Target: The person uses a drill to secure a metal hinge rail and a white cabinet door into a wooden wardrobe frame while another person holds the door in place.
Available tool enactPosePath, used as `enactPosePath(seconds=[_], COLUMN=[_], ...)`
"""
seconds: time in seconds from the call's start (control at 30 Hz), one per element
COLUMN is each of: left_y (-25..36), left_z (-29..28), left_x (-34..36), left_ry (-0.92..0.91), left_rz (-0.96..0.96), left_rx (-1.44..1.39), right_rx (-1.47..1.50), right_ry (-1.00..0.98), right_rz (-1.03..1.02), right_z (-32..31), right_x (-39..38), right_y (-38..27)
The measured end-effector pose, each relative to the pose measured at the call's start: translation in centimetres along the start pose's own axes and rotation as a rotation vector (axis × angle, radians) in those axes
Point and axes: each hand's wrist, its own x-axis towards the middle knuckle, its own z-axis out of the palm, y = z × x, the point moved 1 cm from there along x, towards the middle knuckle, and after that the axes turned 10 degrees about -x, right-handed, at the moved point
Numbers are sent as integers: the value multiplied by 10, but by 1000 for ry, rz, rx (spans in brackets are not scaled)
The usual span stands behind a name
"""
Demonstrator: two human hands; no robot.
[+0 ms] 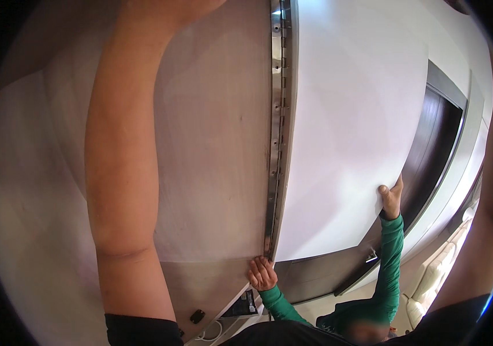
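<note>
My left arm rises along a brown wooden panel (212,144), with the edge of my left hand (197,8) cut off at the top, fingers out of sight. My right forearm (488,202) runs up the far right rim; what that hand holds cannot be made out. Between my arms, a long metal piano hinge (276,115) with screw holes joins the brown panel to a white panel (344,127). A co-worker in green grips the white panel's lower right edge with one hand (392,196) and has the other hand (262,274) at the hinge's lower end.
The co-worker's green-sleeved body (341,314) is at the bottom. A dark framed opening or door (434,132) lies beyond the white panel. A cream padded furnishing (431,277) stands at the lower right. A black item (240,303) and white cable (212,331) show at lower centre.
</note>
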Motion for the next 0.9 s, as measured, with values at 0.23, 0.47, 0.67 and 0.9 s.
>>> enactPosePath(seconds=[0.23,0.47,0.67,0.9], left_y=[-17,-21,-26,-21], left_z=[-10,-9,-5,-4], left_x=[7,6,4,4], left_ry=[-101,-109,-63,-57], left_rz=[-83,-83,-39,-23], left_rx=[-326,-310,-242,-290], right_rx=[-220,-504,-712,-882], right_ry=[6,-39,-57,-63], right_rz=[-110,-261,-364,-427], right_z=[-7,-19,-15,-15], right_x=[29,101,141,185], right_y=[-70,-170,-253,-310])
